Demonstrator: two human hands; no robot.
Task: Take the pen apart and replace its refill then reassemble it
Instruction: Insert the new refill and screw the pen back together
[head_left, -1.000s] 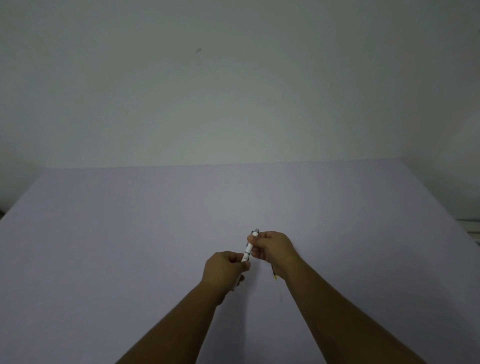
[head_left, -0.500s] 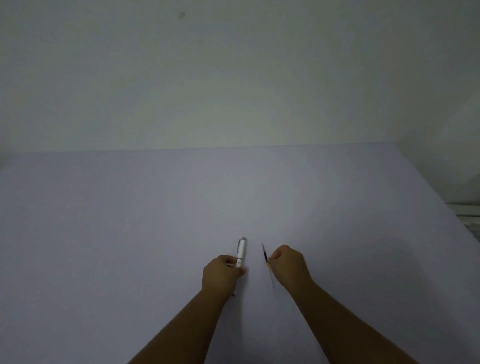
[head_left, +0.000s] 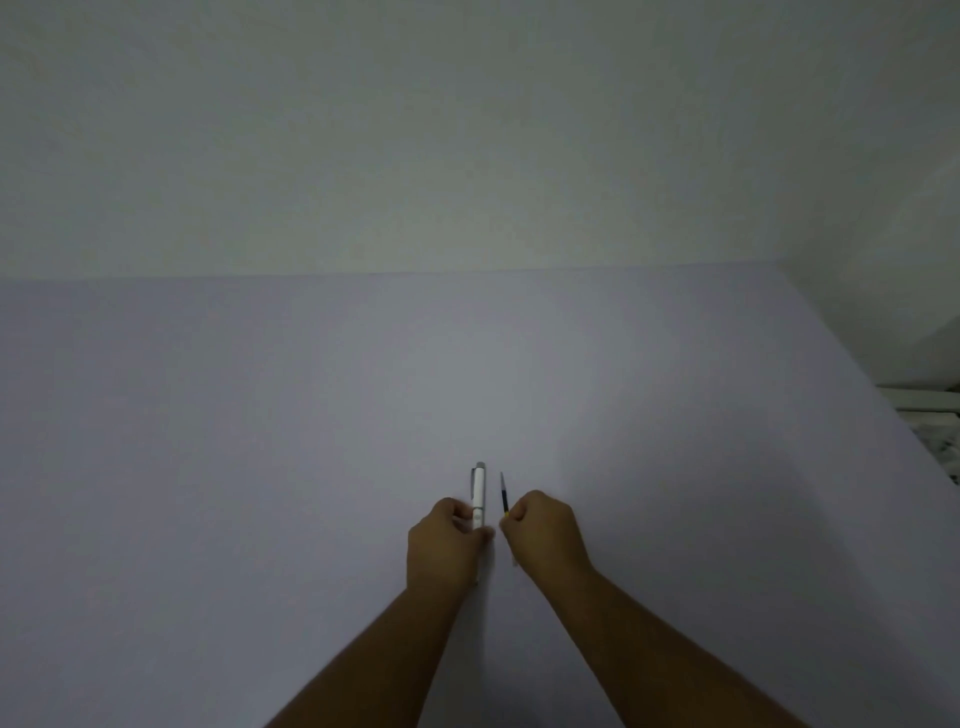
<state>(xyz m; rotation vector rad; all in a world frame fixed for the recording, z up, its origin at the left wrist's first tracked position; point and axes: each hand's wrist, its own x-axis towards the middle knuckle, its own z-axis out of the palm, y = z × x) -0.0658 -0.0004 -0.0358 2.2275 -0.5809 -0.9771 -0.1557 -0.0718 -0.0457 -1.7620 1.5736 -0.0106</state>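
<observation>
A white pen (head_left: 478, 491) with a clip and a grey top points away from me, low over the table. My left hand (head_left: 447, 545) is closed around its lower part. Just to its right lies a thin refill (head_left: 503, 493) with a dark upper part and a small yellow band, roughly parallel to the pen. My right hand (head_left: 545, 535) pinches that refill near the yellow band; its pale lower end shows below the fingers. The two hands are a small gap apart.
The pale lilac table (head_left: 260, 441) runs back to a plain wall. Its right edge slants from the far right corner toward me, with some white furniture (head_left: 930, 410) beyond it.
One second ago both hands held the pen together. They have since parted; my right hand took up the refill, and both pieces dropped closer to the table and turned straighter.
</observation>
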